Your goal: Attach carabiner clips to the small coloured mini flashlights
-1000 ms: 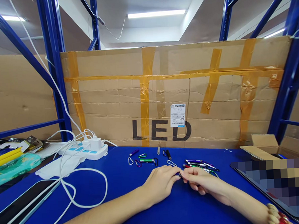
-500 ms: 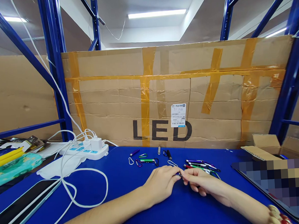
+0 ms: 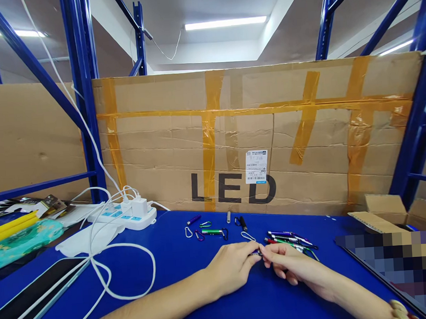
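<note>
My left hand (image 3: 234,268) and my right hand (image 3: 289,265) meet fingertip to fingertip above the blue table. Both are closed in a pinch on a small dark, partly shiny item between them, too hidden to name. Just behind the fingers lies a silver carabiner (image 3: 248,236), near a black cylinder (image 3: 243,223). To the left are a green cylinder (image 3: 212,232), a purple cylinder (image 3: 193,220), and small silver (image 3: 188,232), purple (image 3: 199,235) and green (image 3: 205,224) carabiners. A silver cylinder (image 3: 228,217) stands farther back. Beyond my right hand lies a group of coloured cylinders (image 3: 292,240).
A white power strip (image 3: 140,219) with looping white cables (image 3: 153,274) occupies the left side. Cardboard (image 3: 162,148) walls off the back between blue metal posts (image 3: 86,100). At the right are an open cardboard box (image 3: 385,206) and a dark-edged, blurred-out object.
The whole view has shifted slightly, with things appearing a little lower and to the right. Both hands keep their pinch together, with only slight finger movement.
</note>
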A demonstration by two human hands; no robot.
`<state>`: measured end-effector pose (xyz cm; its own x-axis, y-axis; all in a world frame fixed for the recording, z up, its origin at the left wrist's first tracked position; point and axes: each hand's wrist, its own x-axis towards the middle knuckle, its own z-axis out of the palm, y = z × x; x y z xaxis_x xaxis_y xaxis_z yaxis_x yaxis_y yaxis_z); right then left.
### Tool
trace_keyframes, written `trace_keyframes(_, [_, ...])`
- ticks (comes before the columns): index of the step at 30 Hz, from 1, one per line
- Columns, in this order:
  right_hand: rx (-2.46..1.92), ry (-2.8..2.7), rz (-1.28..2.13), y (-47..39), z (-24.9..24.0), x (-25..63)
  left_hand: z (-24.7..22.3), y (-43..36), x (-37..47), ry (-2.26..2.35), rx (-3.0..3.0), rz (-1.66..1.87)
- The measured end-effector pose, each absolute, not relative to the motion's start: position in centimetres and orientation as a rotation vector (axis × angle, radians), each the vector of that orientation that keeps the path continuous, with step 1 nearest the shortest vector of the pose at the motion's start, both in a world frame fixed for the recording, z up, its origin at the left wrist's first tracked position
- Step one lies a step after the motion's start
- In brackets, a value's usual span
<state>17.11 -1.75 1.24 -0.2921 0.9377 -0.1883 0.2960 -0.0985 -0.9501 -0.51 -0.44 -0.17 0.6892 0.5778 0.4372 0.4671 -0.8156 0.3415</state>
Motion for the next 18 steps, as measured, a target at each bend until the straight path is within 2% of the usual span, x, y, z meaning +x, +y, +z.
trace_keyframes(18, [-1.282,-1.626,1.4,-1.93,1.54,17.08,0.06,-0.58,-0.38,0.914,2.672,0.713])
